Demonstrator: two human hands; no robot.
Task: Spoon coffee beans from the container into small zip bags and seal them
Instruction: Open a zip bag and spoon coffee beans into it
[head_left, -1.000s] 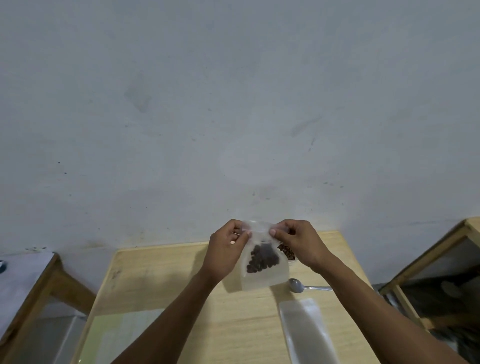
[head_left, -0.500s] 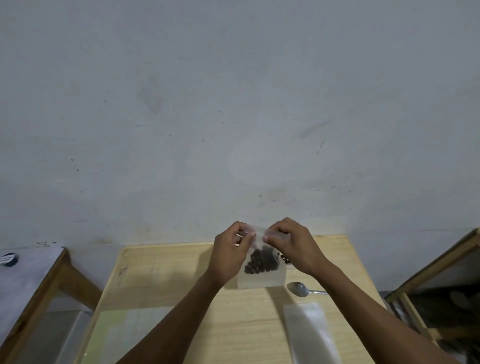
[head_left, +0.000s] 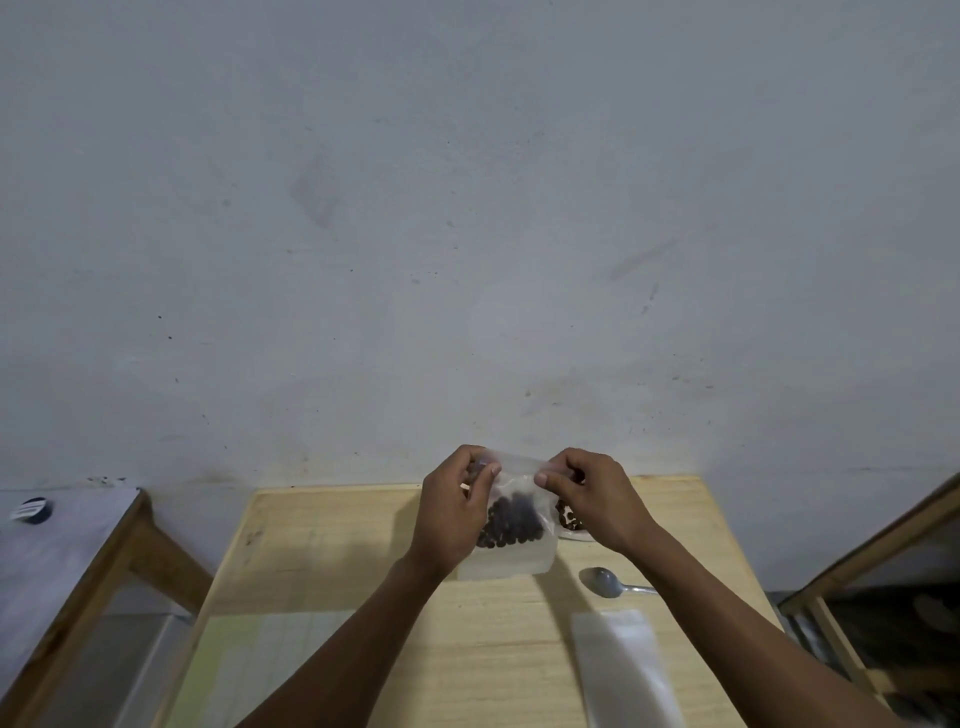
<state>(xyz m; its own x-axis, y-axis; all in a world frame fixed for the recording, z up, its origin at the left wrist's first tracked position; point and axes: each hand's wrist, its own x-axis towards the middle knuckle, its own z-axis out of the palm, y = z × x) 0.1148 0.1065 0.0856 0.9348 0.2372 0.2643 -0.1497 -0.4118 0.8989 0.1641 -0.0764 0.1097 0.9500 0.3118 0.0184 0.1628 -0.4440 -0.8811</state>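
Now | both hands: left hand (head_left: 451, 512), right hand (head_left: 592, 499) pinch zip bag (head_left: 511, 512) top | labels: unreadable

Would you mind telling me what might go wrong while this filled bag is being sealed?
Both hands, left hand and right hand, pinch only the top strip of the zip bag, held above the table. If the strip closes unevenly, coffee beans may leak later. If a pinch slips, the bag may drop near the spoon.
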